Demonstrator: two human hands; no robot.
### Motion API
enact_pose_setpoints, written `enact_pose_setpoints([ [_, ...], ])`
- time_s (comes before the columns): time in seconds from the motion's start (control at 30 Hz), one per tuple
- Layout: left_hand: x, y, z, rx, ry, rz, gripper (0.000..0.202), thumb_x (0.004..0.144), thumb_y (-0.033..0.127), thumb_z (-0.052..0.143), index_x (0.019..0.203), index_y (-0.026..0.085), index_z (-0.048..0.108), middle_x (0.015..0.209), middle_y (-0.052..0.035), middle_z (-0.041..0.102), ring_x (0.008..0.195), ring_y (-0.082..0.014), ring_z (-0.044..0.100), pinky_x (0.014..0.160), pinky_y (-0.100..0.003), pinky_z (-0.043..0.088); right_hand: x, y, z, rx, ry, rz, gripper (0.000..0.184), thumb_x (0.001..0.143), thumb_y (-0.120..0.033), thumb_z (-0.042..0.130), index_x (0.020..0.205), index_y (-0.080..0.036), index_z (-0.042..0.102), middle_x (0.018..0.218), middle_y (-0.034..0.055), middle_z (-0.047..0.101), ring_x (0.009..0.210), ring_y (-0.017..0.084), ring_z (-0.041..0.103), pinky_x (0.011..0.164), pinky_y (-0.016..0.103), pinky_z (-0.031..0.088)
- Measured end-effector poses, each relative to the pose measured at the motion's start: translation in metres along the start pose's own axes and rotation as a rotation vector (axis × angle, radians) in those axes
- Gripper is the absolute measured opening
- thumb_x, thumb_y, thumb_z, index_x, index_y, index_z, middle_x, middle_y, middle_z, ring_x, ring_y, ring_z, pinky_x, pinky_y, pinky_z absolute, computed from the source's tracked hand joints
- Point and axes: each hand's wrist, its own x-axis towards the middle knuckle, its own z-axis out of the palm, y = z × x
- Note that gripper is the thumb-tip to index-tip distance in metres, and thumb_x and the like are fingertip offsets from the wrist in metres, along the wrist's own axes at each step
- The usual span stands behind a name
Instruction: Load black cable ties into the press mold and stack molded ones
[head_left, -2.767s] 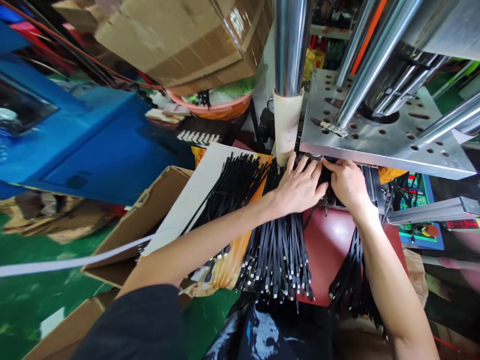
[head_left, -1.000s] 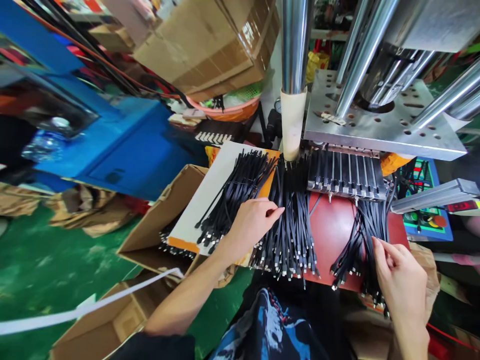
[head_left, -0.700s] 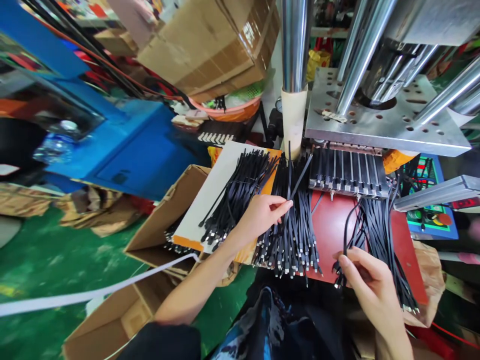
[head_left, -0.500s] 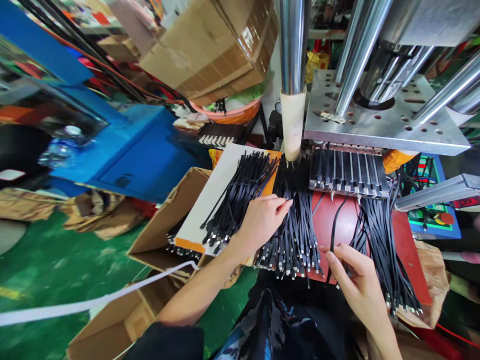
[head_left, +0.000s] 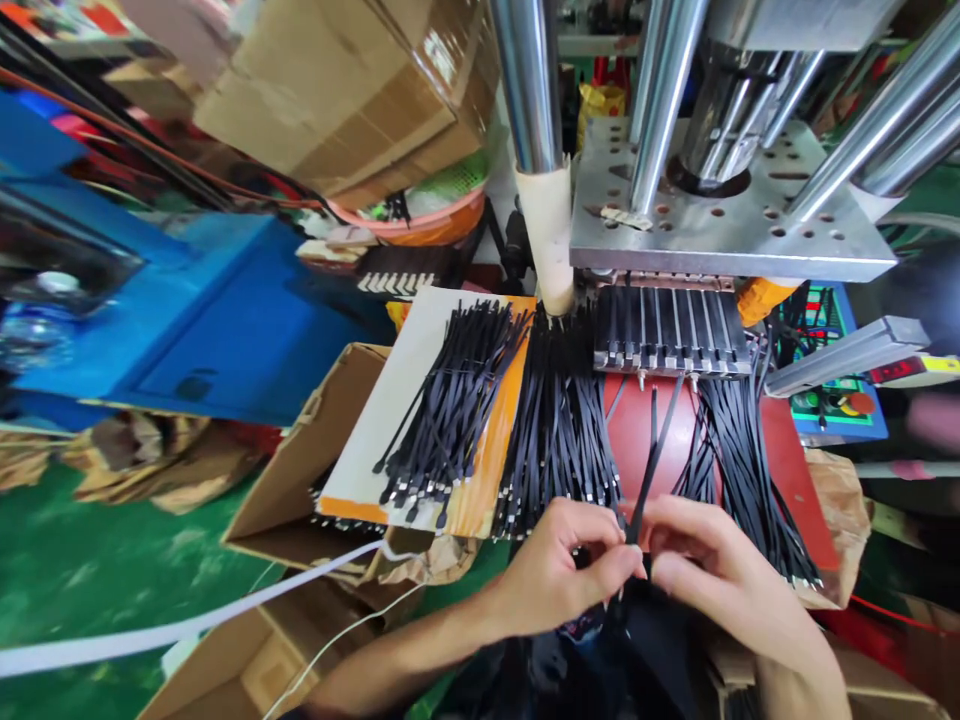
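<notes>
Here, left hand (head_left: 559,575) and right hand (head_left: 720,585) meet at the front edge of the red table (head_left: 630,425). Each grip pinches the lower end of two black cables (head_left: 649,470), which slant up between the cable piles (head_left: 559,420).

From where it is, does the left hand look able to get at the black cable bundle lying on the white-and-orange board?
Probably yes: nothing stands between the left hand and the black cable bundle, though its fingers pinch a thin black cable.
</notes>
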Motion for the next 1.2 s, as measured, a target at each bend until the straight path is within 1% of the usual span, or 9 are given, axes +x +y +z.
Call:
enact_pose_setpoints([
  [0.07, -0.005, -0.009, 0.006, 0.137, -0.013, 0.069, 0.035, 0.099, 0.029, 0.064, 0.067, 0.014, 0.070, 0.065, -0.0033, 0.067, 0.061, -0.0116, 0.060, 0.062, -0.022, 0.046, 0.003, 0.008, 0.004, 0.126, 0.182, 0.070, 0.038, 0.099, -0.055, 0.068, 0.110, -0.020, 0.078, 0.086, 0.0036, 0.072, 0.067, 0.016, 0.064, 0.058, 0.025, 0.053],
  [0.17, -0.003, -0.014, 0.007, 0.294, -0.061, 0.018, 0.032, 0.099, 0.025, 0.064, 0.070, 0.015, 0.070, 0.066, -0.0011, 0.065, 0.062, -0.0113, 0.058, 0.063, -0.023, 0.046, 0.008, 0.018, 0.016, 0.157, 0.332, 0.060, 0.033, 0.100, -0.050, 0.068, 0.098, -0.019, 0.077, 0.079, 0.0022, 0.070, 0.063, 0.014, 0.061, 0.056, 0.024, 0.050],
  [0.23, 0.008, -0.010, 0.002, 0.345, -0.050, -0.013, 0.019, 0.099, 0.030, 0.067, 0.093, 0.015, 0.077, 0.083, -0.0035, 0.072, 0.070, -0.0131, 0.063, 0.068, -0.024, 0.050, 0.007, 0.023, 0.021, 0.080, 0.377, 0.016, 0.032, 0.101, -0.047, 0.068, 0.087, -0.019, 0.075, 0.074, 0.0012, 0.067, 0.061, 0.014, 0.058, 0.056, 0.024, 0.047],
  [0.3, 0.025, -0.001, -0.004, 0.307, 0.015, 0.018, 0.036, 0.098, 0.038, 0.070, 0.126, 0.015, 0.072, 0.107, -0.0091, 0.075, 0.088, -0.0175, 0.069, 0.076, -0.026, 0.055, 0.004, 0.027, 0.024, -0.033, 0.403, -0.036, 0.037, 0.101, -0.043, 0.068, 0.073, -0.019, 0.068, 0.067, -0.0002, 0.062, 0.059, 0.013, 0.054, 0.055, 0.025, 0.042],
  [0.37, 0.043, 0.011, -0.011, 0.223, 0.082, 0.085, 0.050, 0.098, 0.045, 0.071, 0.138, 0.015, 0.067, 0.118, -0.0123, 0.075, 0.100, -0.0205, 0.071, 0.082, -0.028, 0.057, 0.000, 0.031, 0.026, -0.132, 0.406, -0.075, 0.039, 0.101, -0.039, 0.068, 0.068, -0.019, 0.066, 0.063, -0.0019, 0.057, 0.057, 0.012, 0.050, 0.054, 0.025, 0.038],
  [0.53, 0.074, 0.032, -0.022, 0.235, 0.048, 0.181, 0.030, 0.103, 0.039, 0.065, 0.097, 0.015, 0.082, 0.099, -0.0089, 0.079, 0.091, -0.0194, 0.071, 0.085, -0.029, 0.054, -0.006, 0.045, 0.034, -0.194, 0.415, -0.100, 0.022, 0.104, -0.032, 0.065, 0.093, -0.020, 0.080, 0.081, 0.0020, 0.066, 0.067, 0.015, 0.058, 0.060, 0.026, 0.044],
  [0.63, 0.078, 0.035, -0.026, 0.247, 0.009, 0.170, 0.027, 0.102, 0.036, 0.067, 0.097, 0.015, 0.083, 0.098, -0.0093, 0.078, 0.092, -0.0204, 0.071, 0.085, -0.030, 0.054, -0.009, 0.053, 0.036, -0.201, 0.505, -0.120, 0.019, 0.104, -0.030, 0.065, 0.104, -0.023, 0.082, 0.102, 0.0062, 0.069, 0.083, 0.018, 0.065, 0.069, 0.027, 0.050],
  [0.87, 0.081, 0.027, -0.032, 0.093, -0.072, 0.050, 0.029, 0.099, 0.038, 0.070, 0.090, 0.013, 0.082, 0.099, -0.0102, 0.078, 0.097, -0.0223, 0.072, 0.087, -0.031, 0.054, -0.010, 0.052, 0.026, -0.216, 0.525, -0.139, 0.022, 0.106, -0.026, 0.061, 0.116, -0.022, 0.080, 0.083, 0.0009, 0.063, 0.070, 0.015, 0.058, 0.063, 0.026, 0.046],
  [1.2, 0.082, 0.022, -0.026, -0.037, -0.105, 0.014, 0.028, 0.095, 0.040, 0.076, 0.086, 0.014, 0.081, 0.092, -0.0073, 0.074, 0.089, -0.0188, 0.070, 0.082, -0.029, 0.054, 0.000, 0.050, 0.020, -0.099, 0.580, -0.193, 0.006, 0.097, -0.026, 0.075, 0.095, -0.024, 0.080, 0.084, 0.0019, 0.068, 0.066, 0.015, 0.058, 0.057, 0.027, 0.046],
])
